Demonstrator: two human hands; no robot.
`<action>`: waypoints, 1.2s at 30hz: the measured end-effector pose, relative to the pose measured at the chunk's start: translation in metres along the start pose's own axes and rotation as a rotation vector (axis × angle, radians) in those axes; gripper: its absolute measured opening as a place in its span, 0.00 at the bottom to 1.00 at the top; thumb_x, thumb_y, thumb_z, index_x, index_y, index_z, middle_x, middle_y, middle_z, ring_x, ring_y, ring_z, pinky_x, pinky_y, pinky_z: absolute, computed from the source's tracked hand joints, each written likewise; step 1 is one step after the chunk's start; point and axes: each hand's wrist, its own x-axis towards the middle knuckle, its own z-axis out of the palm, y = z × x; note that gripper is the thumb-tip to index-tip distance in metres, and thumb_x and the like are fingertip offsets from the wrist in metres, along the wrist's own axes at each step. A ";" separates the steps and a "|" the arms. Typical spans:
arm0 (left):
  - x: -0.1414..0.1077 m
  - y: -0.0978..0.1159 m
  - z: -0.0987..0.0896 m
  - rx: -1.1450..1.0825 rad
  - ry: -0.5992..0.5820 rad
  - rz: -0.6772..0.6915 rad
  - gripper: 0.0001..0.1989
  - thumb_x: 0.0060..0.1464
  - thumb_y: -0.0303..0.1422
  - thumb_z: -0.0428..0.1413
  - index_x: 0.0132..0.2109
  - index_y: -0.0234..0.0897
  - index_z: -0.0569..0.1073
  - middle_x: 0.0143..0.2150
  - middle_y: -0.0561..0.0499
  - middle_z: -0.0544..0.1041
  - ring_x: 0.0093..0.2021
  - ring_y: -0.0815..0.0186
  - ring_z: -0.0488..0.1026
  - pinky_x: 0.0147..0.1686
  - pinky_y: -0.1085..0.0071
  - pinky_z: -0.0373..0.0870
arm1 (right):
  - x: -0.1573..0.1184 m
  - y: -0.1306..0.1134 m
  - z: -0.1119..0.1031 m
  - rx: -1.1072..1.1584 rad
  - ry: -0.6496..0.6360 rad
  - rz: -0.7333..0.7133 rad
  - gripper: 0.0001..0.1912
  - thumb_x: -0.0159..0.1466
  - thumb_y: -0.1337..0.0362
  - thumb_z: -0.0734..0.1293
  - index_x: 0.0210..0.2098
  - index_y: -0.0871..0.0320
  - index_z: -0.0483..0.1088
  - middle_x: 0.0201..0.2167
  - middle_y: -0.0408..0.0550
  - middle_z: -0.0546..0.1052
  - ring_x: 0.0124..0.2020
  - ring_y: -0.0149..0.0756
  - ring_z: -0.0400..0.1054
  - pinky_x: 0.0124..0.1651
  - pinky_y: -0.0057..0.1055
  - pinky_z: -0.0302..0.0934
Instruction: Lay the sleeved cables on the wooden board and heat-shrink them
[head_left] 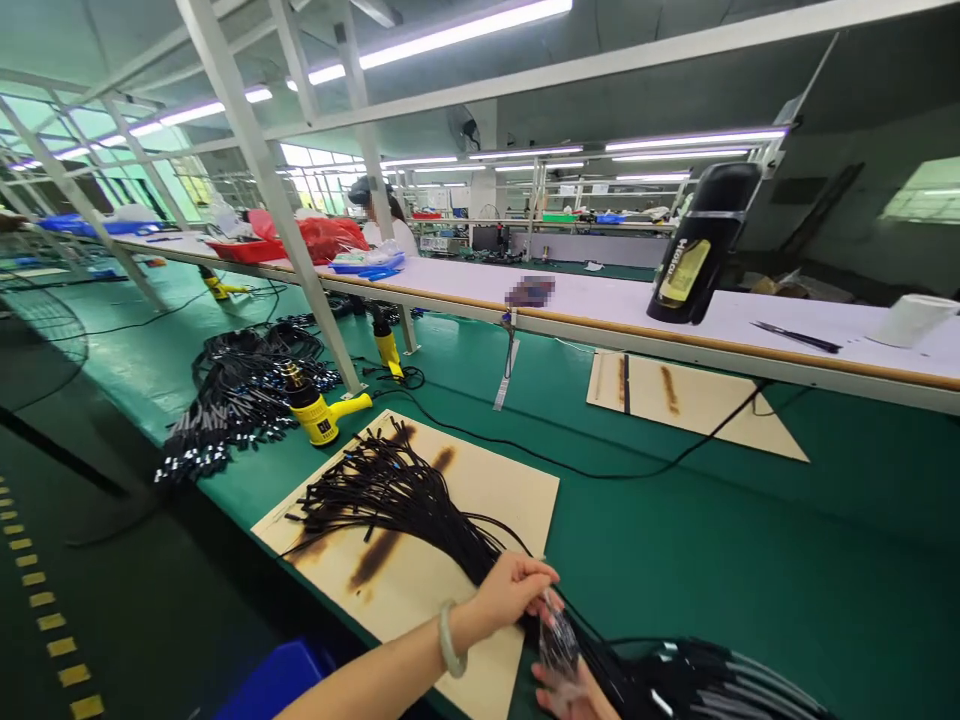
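Note:
My left hand, with a pale bangle at the wrist, is closed in a pinch at the upper end of a clear plastic bag. Whatever its fingertips hold is too small to make out. From below, my right hand grips the bag, which looks partly filled; its contents are blurred. Beneath both hands runs a thick bundle of black cables. Its fanned-out ends lie on a scorched tan board, and the other end spreads toward the lower right over the green table.
A yellow heat gun stands beside the board, with another heat gun behind. More cables are piled at left. The shelf above carries a black flask, tweezers and a white cup. A person is beyond.

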 end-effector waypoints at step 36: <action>0.165 0.293 0.280 1.131 0.048 1.090 0.17 0.62 0.35 0.45 0.50 0.36 0.75 0.48 0.46 0.79 0.50 0.60 0.74 0.52 0.66 0.67 | -0.258 -0.434 -0.159 -0.471 1.053 -1.358 0.17 0.47 0.52 0.73 0.25 0.60 0.72 0.18 0.44 0.73 0.20 0.30 0.64 0.25 0.28 0.59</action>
